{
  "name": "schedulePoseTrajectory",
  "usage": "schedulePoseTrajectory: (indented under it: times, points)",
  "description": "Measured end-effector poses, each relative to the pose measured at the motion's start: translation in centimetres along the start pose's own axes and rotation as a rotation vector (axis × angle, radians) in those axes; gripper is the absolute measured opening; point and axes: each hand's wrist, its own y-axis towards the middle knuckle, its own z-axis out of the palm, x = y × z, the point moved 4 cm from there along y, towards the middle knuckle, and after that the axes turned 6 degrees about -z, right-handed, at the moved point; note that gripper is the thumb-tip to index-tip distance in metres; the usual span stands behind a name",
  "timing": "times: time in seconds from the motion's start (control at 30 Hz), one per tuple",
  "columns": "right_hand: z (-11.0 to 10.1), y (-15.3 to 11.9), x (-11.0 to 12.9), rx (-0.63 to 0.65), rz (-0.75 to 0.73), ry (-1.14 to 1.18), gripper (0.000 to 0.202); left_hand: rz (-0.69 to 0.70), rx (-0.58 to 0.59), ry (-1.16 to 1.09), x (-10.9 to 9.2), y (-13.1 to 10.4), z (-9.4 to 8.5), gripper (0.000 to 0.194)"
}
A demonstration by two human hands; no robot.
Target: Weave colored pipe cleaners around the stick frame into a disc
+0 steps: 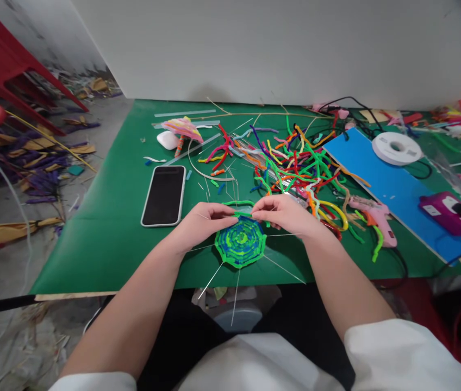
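A round web of green and blue fuzzy strands (240,240), with thin pale wires sticking out around it, lies at the near edge of the green table. My left hand (211,218) pinches its upper left rim, fingers pressed together. At the upper right rim, my right hand (278,213) has its fingers closed on the web near a green strand. That green strand (236,203) curves just above the web between both hands. The fingertips of my right hand are partly hidden.
A phone (163,195) lies left of the hands. Beyond them are a toy mushroom (182,130) and a pile of coloured fuzzy strands (291,157). A pink glue gun (377,218), blue board (361,157), white spool (383,150) and purple power socket (444,212) are at right.
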Motion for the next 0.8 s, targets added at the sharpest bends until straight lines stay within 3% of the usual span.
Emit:
schedulePoseTrajectory:
  times: [0.07,0.17,0.23,0.33,0.43,0.57,0.63,0.73,0.8]
  points:
    - [-0.8,0.1,-0.1,-0.118,-0.029,-0.041,0.019,0.010,0.016,0.027,-0.1,-0.1,0.1,0.032]
    - [-3.3,0.0,-0.1,-0.430,-0.143,-0.189,0.018,0.006,0.037,0.054,-0.1,-0.1,0.1,0.031]
    - [-5.0,-0.4,-0.2,-0.621,-0.200,-0.359,0.018,0.001,0.030,0.052,-0.1,0.0,0.0,0.031]
    - [-6.4,-0.6,-0.6,-0.777,-0.236,-0.692,0.018,0.003,0.029,0.049,0.0,0.1,0.0,0.031]
    - [-5.7,0.1,-0.8,-0.787,-0.304,-0.939,0.020,0.006,0.037,0.041,0.0,0.1,0.0,0.030]
    - [-3.3,1.9,-1.2,-0.545,-0.336,-0.982,0.027,0.004,0.045,0.048,0.0,0.1,0.2,0.029]
    - [-3.0,2.2,-1.2,-0.497,-0.309,-0.905,0.026,-0.003,0.050,0.051,0.1,0.1,0.3,0.029]
    - [-3.9,1.7,-1.1,-0.599,-0.221,-0.620,0.028,-0.001,0.056,0.046,0.1,0.1,0.3,0.029]
    - [-4.2,1.3,-1.0,-0.583,-0.171,-0.405,0.032,0.011,0.056,0.039,0.0,0.1,0.2,0.028]
